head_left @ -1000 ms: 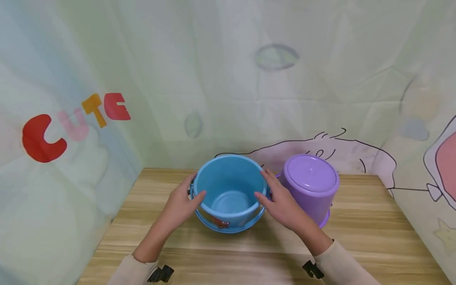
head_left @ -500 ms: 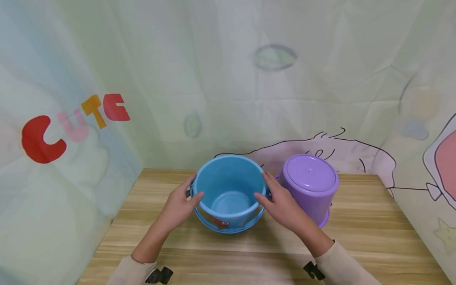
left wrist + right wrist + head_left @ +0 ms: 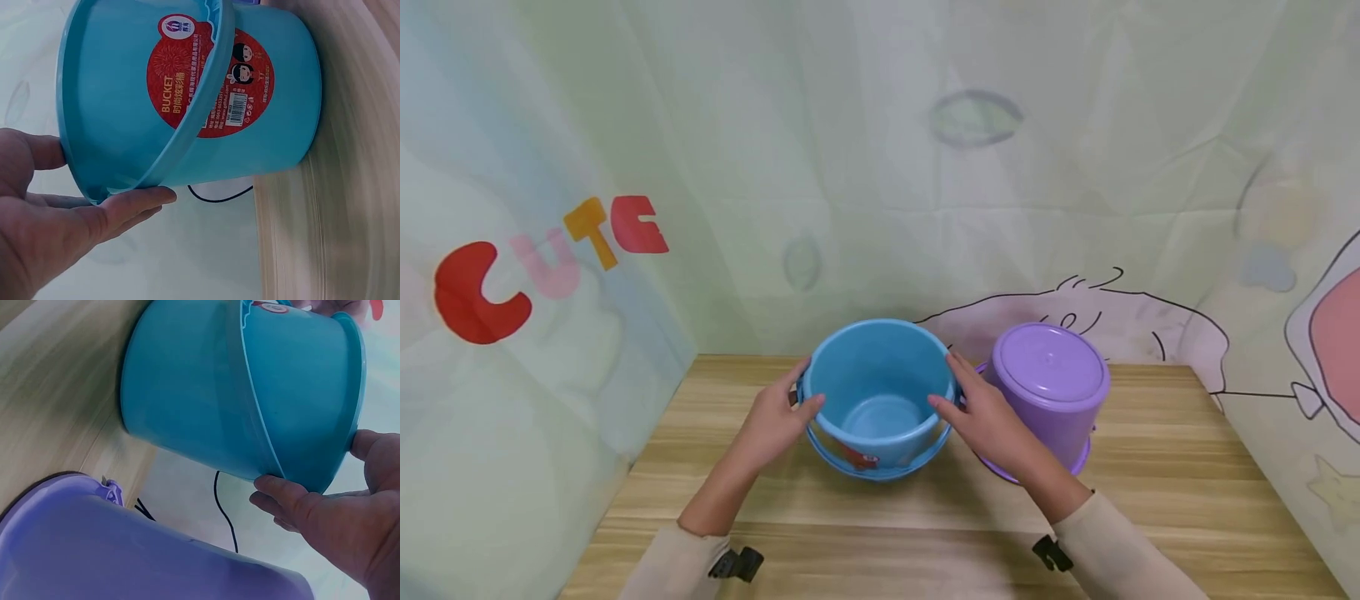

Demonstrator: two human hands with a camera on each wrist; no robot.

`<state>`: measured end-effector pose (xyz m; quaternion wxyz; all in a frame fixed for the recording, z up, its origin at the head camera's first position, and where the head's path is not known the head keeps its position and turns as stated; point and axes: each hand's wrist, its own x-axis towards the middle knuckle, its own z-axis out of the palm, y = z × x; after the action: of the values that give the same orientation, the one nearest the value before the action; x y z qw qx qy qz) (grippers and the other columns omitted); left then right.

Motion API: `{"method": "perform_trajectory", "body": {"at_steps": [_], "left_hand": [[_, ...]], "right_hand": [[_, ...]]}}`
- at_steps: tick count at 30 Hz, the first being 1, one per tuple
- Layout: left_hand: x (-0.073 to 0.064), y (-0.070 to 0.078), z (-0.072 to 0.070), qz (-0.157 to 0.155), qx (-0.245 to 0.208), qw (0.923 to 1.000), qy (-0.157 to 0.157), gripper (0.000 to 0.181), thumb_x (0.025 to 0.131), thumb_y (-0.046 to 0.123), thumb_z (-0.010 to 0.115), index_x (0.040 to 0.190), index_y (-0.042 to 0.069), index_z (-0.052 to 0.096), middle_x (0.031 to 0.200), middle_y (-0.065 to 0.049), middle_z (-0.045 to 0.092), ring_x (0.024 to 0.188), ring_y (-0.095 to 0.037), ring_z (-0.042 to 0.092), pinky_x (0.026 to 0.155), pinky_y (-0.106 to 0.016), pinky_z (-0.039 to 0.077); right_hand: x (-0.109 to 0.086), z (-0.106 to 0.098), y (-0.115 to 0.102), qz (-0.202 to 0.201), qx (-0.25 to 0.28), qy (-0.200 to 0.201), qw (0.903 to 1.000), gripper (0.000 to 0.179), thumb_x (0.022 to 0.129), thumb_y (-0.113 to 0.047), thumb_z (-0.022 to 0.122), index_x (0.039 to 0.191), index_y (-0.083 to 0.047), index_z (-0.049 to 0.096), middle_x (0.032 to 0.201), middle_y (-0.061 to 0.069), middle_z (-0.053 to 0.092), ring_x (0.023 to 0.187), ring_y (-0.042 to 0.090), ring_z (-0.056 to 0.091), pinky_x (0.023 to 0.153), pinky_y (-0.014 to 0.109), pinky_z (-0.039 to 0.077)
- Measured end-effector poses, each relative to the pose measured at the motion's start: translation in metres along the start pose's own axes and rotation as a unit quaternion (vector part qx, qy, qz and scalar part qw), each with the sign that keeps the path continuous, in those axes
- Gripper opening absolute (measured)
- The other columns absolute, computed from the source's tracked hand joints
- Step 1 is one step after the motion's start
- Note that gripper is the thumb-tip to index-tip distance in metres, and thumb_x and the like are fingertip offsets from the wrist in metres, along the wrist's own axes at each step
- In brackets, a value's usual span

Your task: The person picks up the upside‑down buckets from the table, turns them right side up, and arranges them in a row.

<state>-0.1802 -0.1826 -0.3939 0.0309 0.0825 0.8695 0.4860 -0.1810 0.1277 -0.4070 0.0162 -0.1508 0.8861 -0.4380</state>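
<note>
A light blue plastic bucket (image 3: pixel 880 367) stands upright at the middle of the table, its mouth facing up and its inside bare. Its handle (image 3: pixel 203 103) hangs down along the near side, across a red label (image 3: pixel 172 75). My left hand (image 3: pixel 775 421) grips the rim at the left, thumb at the lip and fingers along the outer wall. On the opposite side my right hand (image 3: pixel 988 417) holds the rim in the same way. Beside it a purple bucket (image 3: pixel 1052 392) stands upside down, its base facing up. I cannot tell whether the blue bucket's bottom touches the table.
The wood-grain table (image 3: pixel 880 550) runs back to a printed cloth backdrop (image 3: pixel 880 167). The purple bucket is close to my right hand and forearm. Part of its purple handle (image 3: pixel 996 471) shows near the table surface, behind my right wrist.
Both hands keep their hold on the rim. The blue bucket has shifted very slightly up and left in the head view, which has itself moved a little. The purple bucket stays put.
</note>
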Motion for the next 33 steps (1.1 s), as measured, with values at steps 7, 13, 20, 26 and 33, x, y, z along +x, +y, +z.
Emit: {"method": "perform_trajectory", "body": {"at_steps": [7, 13, 20, 26, 33], "left_hand": [[0.014, -0.005, -0.003, 0.000, -0.003, 1.0000, -0.005, 0.067, 0.104, 0.008, 0.058, 0.159, -0.008, 0.025, 0.159, -0.035, 0.035, 0.137, -0.052, 0.049, 0.100, -0.052, 0.055], [0.025, -0.004, -0.006, -0.005, -0.014, 0.9998, -0.011, 0.068, 0.105, 0.009, 0.056, 0.160, -0.008, 0.021, 0.161, -0.034, 0.032, 0.140, -0.052, 0.046, 0.102, -0.053, 0.052], [0.038, -0.007, -0.009, -0.001, -0.025, 0.9997, -0.004, 0.066, 0.105, 0.007, 0.056, 0.160, -0.008, 0.022, 0.160, -0.035, 0.032, 0.137, -0.053, 0.048, 0.101, -0.053, 0.054], [0.049, -0.009, -0.009, -0.004, -0.033, 0.9994, 0.003, 0.066, 0.105, 0.008, 0.056, 0.161, -0.006, 0.023, 0.161, -0.033, 0.032, 0.137, -0.052, 0.049, 0.100, -0.052, 0.055], [0.059, -0.009, -0.009, 0.003, -0.015, 0.9998, 0.016, 0.065, 0.104, 0.008, 0.055, 0.159, -0.009, 0.024, 0.162, -0.033, 0.030, 0.137, -0.051, 0.049, 0.104, -0.054, 0.052]], "right_hand": [[0.012, 0.001, 0.002, 0.007, -0.006, -0.003, 1.0000, 0.079, 0.104, -0.036, 0.062, 0.164, -0.004, 0.021, 0.171, 0.022, 0.015, 0.153, 0.040, 0.030, 0.113, 0.052, 0.043], [0.024, 0.001, 0.005, 0.008, -0.008, -0.001, 0.9999, 0.080, 0.104, -0.037, 0.061, 0.164, -0.003, 0.020, 0.171, 0.020, 0.017, 0.152, 0.040, 0.033, 0.117, 0.055, 0.040], [0.040, -0.001, 0.005, 0.014, -0.004, -0.002, 0.9999, 0.077, 0.105, -0.036, 0.059, 0.165, -0.006, 0.021, 0.170, 0.018, 0.024, 0.117, 0.036, 0.066, 0.085, 0.046, 0.062], [0.050, -0.004, 0.005, 0.003, -0.007, 0.001, 1.0000, 0.075, 0.106, -0.031, 0.059, 0.163, -0.001, 0.022, 0.169, 0.022, 0.023, 0.149, 0.041, 0.039, 0.117, 0.057, 0.040], [0.062, -0.004, 0.007, 0.016, -0.004, -0.003, 0.9999, 0.074, 0.107, -0.031, 0.056, 0.164, -0.003, 0.019, 0.170, 0.020, 0.020, 0.150, 0.042, 0.036, 0.117, 0.058, 0.040]]}}
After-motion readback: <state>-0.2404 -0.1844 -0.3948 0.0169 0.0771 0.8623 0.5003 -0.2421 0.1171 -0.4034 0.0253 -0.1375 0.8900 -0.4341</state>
